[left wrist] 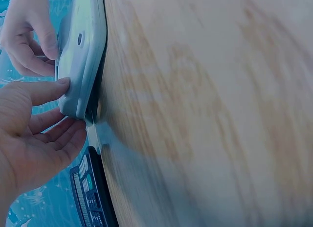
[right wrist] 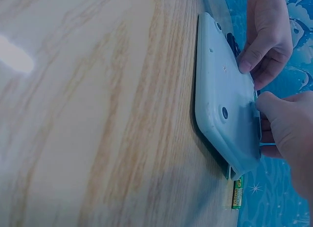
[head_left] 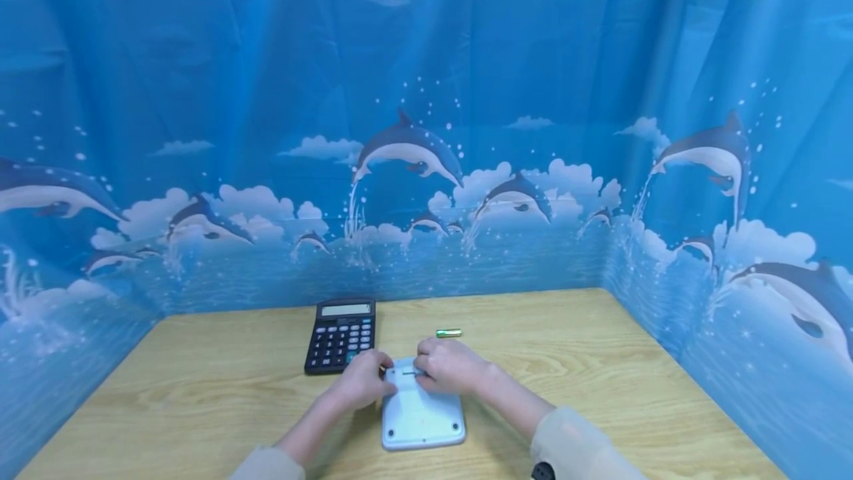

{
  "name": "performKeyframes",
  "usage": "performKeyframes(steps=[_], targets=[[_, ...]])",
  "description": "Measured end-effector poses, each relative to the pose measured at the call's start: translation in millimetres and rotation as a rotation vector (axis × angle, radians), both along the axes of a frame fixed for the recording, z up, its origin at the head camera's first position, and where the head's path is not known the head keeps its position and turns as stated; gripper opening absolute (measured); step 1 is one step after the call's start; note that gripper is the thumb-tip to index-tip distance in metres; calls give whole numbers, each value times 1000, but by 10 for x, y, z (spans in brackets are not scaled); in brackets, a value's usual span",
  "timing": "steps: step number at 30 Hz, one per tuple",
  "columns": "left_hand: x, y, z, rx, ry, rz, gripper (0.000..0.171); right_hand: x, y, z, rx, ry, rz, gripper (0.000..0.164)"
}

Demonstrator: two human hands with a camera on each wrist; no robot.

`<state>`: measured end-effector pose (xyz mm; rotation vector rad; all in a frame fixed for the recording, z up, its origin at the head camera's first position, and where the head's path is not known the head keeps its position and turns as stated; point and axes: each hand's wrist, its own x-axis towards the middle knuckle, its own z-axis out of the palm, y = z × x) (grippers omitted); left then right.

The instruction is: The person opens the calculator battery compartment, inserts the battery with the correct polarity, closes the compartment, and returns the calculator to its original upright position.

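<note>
A white, calculator-shaped device [head_left: 423,417] lies face down on the table, its underside with round dark feet showing. Near its far end is a small dark slot [head_left: 409,373]. My left hand [head_left: 363,380] grips the far left corner, thumb on top and fingers along the side and beneath, as the left wrist view shows. Over the far right part, my right hand [head_left: 449,366] has curled fingers, thumb and fingertips pinching a small pale piece [right wrist: 254,108] beside the slot. The fingers largely hide this piece.
A black calculator [head_left: 341,337] lies face up, just beyond my left hand. A green battery [head_left: 449,332] lies beyond the right hand. The wooden table [head_left: 566,347] ends at a blue dolphin-print curtain [head_left: 426,258] at the back and sides.
</note>
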<state>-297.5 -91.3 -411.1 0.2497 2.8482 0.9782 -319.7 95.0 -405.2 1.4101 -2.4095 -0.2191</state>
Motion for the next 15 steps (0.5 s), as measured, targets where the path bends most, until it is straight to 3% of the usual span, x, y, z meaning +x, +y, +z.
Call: performKeyframes(steps=[15], targets=[[12,12,8,6,3,1,37,18,18,31,-68,-44,-2,13]])
